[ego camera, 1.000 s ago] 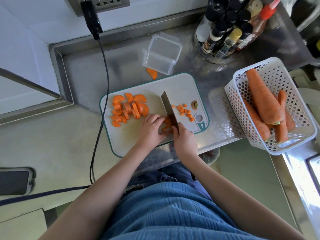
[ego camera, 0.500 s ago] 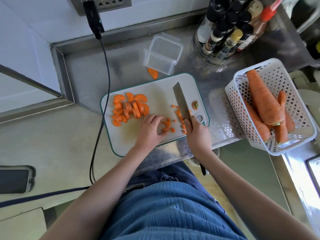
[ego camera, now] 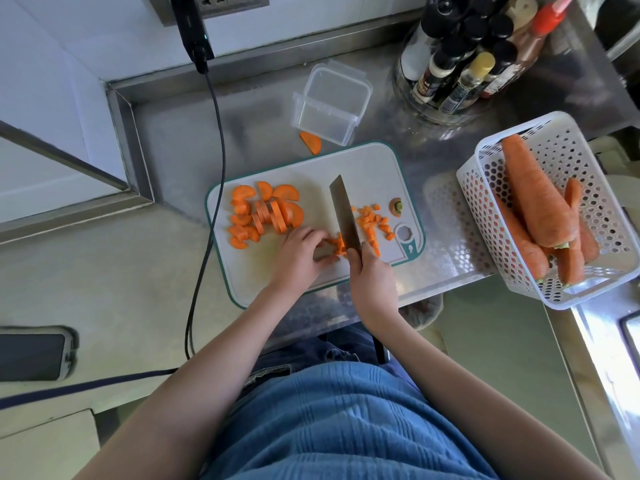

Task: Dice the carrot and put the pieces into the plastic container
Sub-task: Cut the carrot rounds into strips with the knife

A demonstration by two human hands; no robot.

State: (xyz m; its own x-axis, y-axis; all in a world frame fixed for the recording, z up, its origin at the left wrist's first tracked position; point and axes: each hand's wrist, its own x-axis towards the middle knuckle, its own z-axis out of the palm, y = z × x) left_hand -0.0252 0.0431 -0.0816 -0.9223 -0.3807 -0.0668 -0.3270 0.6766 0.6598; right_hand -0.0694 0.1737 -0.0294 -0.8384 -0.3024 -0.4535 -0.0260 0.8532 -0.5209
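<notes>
On the white cutting board [ego camera: 374,168] lie half-round carrot slices [ego camera: 266,214] at the left and a small heap of diced carrot [ego camera: 374,221] at the right. My right hand [ego camera: 372,275] grips the knife [ego camera: 343,213], whose blade stands between the two heaps over some carrot strips [ego camera: 337,244]. With curled fingers my left hand [ego camera: 299,252] presses on those strips just left of the blade. The clear plastic container [ego camera: 329,103] stands open behind the board, with nothing in it. One carrot slice [ego camera: 310,142] lies on the counter in front of it.
A white perforated basket [ego camera: 485,188] with whole carrots [ego camera: 536,195] sits at the right. A round holder of sauce bottles [ego camera: 460,57] stands at the back right. A black cable [ego camera: 211,188] runs down left of the board. A phone [ego camera: 33,356] lies far left. A carrot top [ego camera: 396,206] lies on the board.
The knife swept right to the diced heap, then came back left to the strips by my left hand. My left hand stayed on the strips.
</notes>
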